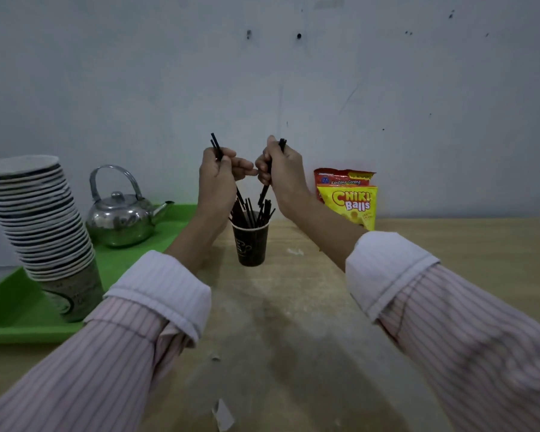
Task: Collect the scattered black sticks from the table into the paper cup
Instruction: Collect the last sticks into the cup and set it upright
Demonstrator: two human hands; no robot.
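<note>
Left hand [216,176]: raised, fist closed on black sticks [216,147]. Right hand [281,173]: raised, likewise gripping sticks, lower ends over the paper cup [250,244] on the worktop [293,307].

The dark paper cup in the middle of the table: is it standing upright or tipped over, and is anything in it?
Upright. The paper cup stands on its base on the table, mouth up, with black sticks poking out of its rim.

I am seeing one dark paper cup [250,244] bristling with black sticks [252,213] too bunched to count, one tall stack of cups [41,219], one kettle [120,218], one green tray [10,319], and two snack bags [347,201]; my two hands, left hand [220,179] and right hand [281,173], are each gripping sticks
</note>
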